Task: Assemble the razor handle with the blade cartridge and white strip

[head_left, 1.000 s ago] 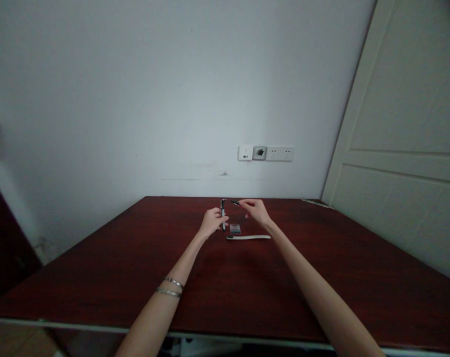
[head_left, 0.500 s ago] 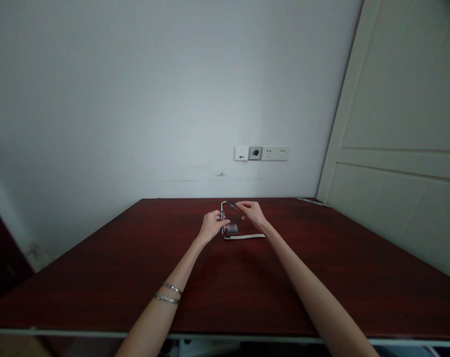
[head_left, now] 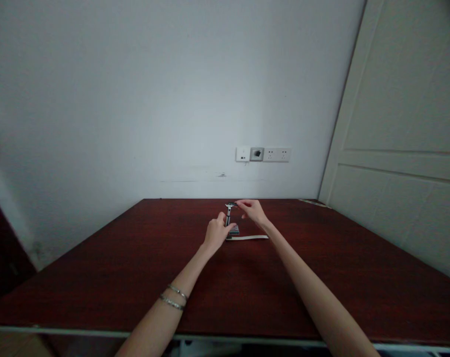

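Note:
In my left hand [head_left: 215, 233] is the handle of a razor [head_left: 228, 214], upright with its head on top. The fingers wrap round the lower handle and hide part of it. My right hand [head_left: 252, 210] pinches a small dark blade cartridge [head_left: 233, 204] between thumb and fingertips, touching the razor's head. I cannot make out whether the two are joined. Just behind my left thumb a small clear-sided box [head_left: 234, 230] rests on the table. In front of it lies a thin white strip [head_left: 249, 237], its left end dark.
The dark red wooden table [head_left: 136, 267] reaches back to a white wall with a row of sockets [head_left: 262, 154]. On the right stands a pale panelled door [head_left: 403, 198]. A flat narrow strip [head_left: 314, 203] lies at the table's back right edge.
The razor's head has swung from beside the cartridge to meet it, and now stands in a T shape. My left hand has moved slightly right; my right hand stays nearly in place.

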Available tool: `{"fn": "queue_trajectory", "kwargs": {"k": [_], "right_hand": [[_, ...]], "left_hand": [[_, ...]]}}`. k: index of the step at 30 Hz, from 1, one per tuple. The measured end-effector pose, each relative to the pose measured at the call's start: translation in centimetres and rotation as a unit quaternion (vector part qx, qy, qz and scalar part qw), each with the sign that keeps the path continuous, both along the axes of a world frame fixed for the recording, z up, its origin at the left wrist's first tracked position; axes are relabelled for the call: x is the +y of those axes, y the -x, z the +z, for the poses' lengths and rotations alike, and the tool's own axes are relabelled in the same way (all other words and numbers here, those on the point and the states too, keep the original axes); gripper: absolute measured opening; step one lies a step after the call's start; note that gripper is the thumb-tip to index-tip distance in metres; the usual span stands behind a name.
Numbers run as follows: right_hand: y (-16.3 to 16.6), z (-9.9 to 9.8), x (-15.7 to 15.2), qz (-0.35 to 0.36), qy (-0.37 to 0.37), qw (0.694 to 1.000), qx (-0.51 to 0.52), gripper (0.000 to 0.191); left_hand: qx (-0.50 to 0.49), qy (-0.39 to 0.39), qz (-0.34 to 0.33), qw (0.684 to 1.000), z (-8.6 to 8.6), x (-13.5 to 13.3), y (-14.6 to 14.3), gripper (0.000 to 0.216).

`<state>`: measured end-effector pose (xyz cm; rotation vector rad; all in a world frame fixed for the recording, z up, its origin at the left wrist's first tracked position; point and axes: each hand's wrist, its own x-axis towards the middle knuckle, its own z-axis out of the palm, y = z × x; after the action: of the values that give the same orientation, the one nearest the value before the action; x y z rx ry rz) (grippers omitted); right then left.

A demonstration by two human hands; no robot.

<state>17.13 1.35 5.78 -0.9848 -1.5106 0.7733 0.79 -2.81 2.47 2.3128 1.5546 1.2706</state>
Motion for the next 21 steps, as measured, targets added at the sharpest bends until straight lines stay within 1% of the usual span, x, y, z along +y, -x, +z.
{"fn": "queue_trajectory", "kwargs": {"k": [4,8,13,21], "right_hand": [[0.52,0.66,-0.63,-0.004,-0.010,1.000,-0.011,0.036],[0.85,0.86,-0.94,0.016,-0.010,1.000,-0.013,0.033],[0.90,0.59,-0.72,0.039,-0.009,0.999,-0.011,0.032],[0.83,0.61,-0.72,0.049,-0.019,0.999,-0.015,0.036]], "left_hand": [[0.011,-0.010,0.006,1.000,-0.63,-0.09,-0.52,0.023],[0.002,-0.027,0.000,1.000,-1.03,0.07,-0.56,0.024],[-0.003,-0.025,0.000,1.000,-1.05,0.14,-0.45,0.024],[0.002,-0.023,0.012,1.000,-1.05,0.13,-0.42,0.025]]}}
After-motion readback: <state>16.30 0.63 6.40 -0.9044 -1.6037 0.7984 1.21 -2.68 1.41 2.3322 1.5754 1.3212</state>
